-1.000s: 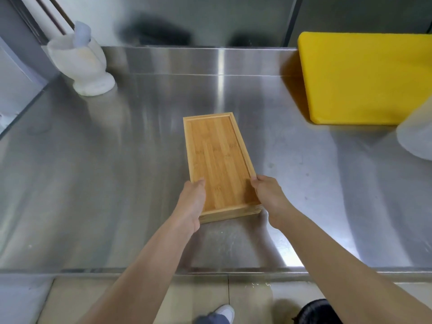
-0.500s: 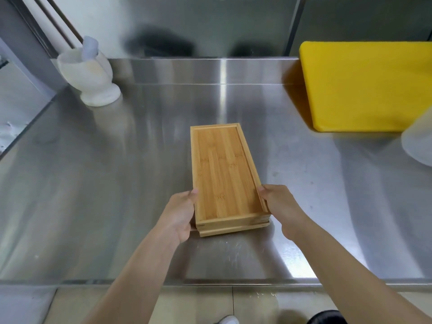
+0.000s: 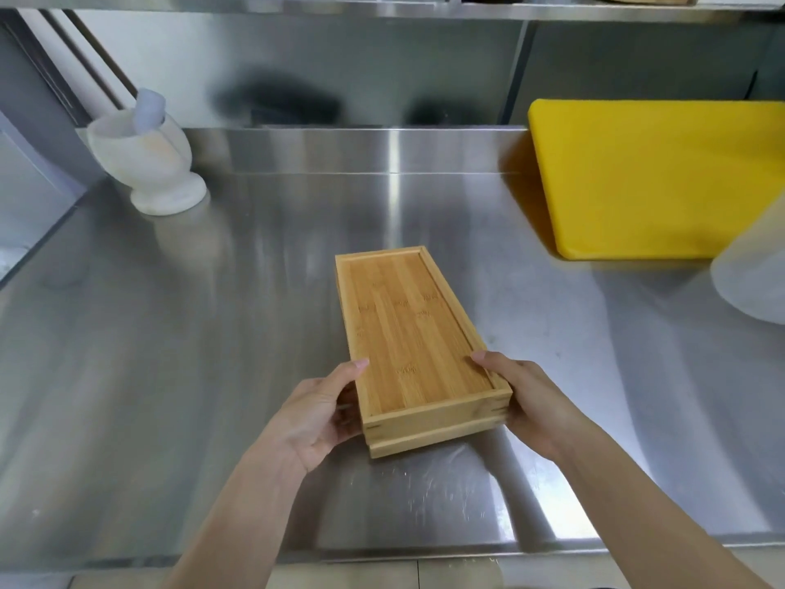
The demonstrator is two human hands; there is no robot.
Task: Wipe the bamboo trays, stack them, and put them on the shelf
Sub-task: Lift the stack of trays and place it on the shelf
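Head view: a stack of rectangular bamboo trays (image 3: pixel 410 329) is gripped at its near end by both hands over the brushed stainless-steel counter (image 3: pixel 170 354).

The left hand (image 3: pixel 316 412) is closed on the stack's left side, thumb laid on the rim; the right hand (image 3: pixel 529 401) is closed on the right side, its fingers (image 3: pixel 488 359) resting along the top edge. Whether the stack's far end touches the counter cannot be told. A white stone mortar with a pestle (image 3: pixel 146 157) is seen at the back left, a thick yellow plastic cutting board (image 3: pixel 662 176) at the back right, and a translucent white container (image 3: pixel 754 265) at the right edge. A steel shelf (image 3: pixel 382 4) is seen running overhead.
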